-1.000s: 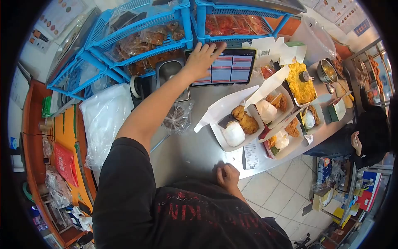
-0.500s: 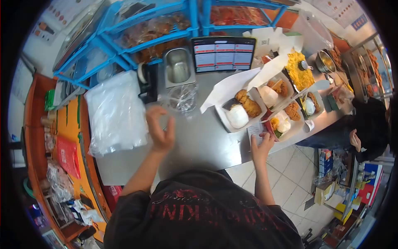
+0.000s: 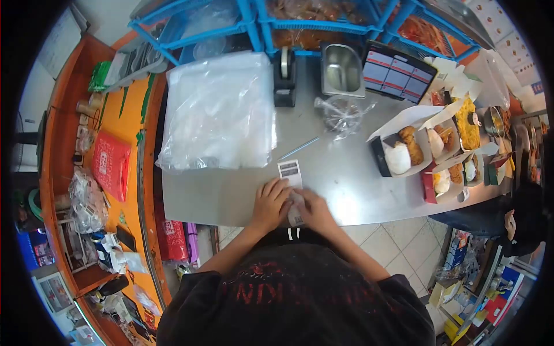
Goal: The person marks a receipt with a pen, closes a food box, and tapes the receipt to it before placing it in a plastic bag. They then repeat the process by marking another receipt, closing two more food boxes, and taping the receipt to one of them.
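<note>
Apparently, the long white paper strip with dark printing (image 3: 290,171) is steadied by both hands at the near edge of the grey metal desk (image 3: 219,196). It is placed directly in front of the body, probably so that it can be reached by both hands equally. The left hand (image 3: 270,203) is laid over its left side, with the fingers slightly bent and little space between them; by this, it seems, the paper is kept flat. The right hand (image 3: 315,209) is curled at the other side, near a pale, blurred part between the hands. Whether the paper is really pinched by either hand cannot be told, because the fingertips are partly hidden.

The long axis of the strip is directed away from the body, with the far end turned a little to the left. This end is pointed towards the thin light-blue stick (image 3: 299,148), which is lying slantwise just beyond. The large stack of clear plastic bags (image 3: 219,109) is placed at the left, and the open white cardboard food box (image 3: 380,157) at the right, perhaps so that the middle is free for handwork.
</note>
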`<state>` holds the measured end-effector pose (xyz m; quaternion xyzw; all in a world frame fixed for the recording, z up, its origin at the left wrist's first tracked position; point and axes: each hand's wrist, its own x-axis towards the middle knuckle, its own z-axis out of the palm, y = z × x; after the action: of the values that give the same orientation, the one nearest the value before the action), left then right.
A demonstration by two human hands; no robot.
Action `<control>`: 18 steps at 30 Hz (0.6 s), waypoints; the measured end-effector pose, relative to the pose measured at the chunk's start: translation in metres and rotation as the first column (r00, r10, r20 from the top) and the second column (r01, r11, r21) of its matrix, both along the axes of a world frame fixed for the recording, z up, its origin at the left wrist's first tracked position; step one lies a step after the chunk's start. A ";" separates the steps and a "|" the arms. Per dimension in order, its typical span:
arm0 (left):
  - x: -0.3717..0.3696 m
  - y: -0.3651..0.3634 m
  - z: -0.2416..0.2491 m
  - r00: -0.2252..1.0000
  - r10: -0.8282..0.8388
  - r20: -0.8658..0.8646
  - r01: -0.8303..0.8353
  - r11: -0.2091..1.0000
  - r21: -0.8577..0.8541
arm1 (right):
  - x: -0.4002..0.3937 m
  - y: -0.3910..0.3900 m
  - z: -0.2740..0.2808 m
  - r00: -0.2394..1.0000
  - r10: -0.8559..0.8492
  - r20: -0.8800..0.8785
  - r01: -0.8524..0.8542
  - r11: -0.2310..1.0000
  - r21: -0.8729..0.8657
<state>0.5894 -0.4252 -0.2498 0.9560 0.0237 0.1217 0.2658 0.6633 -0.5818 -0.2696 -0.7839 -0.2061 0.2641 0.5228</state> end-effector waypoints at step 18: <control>0.064 0.051 -0.011 0.980 -0.175 -0.097 0.167 0.982 -0.086 | 0.050 -0.022 0.054 0.671 -0.072 -0.738 0.709 0.354 0.610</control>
<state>0.6532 -0.3741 -0.2609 0.9486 -0.0401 0.0472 0.3105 0.7135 -0.6035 -0.2155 -0.3009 0.0747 0.2081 0.9277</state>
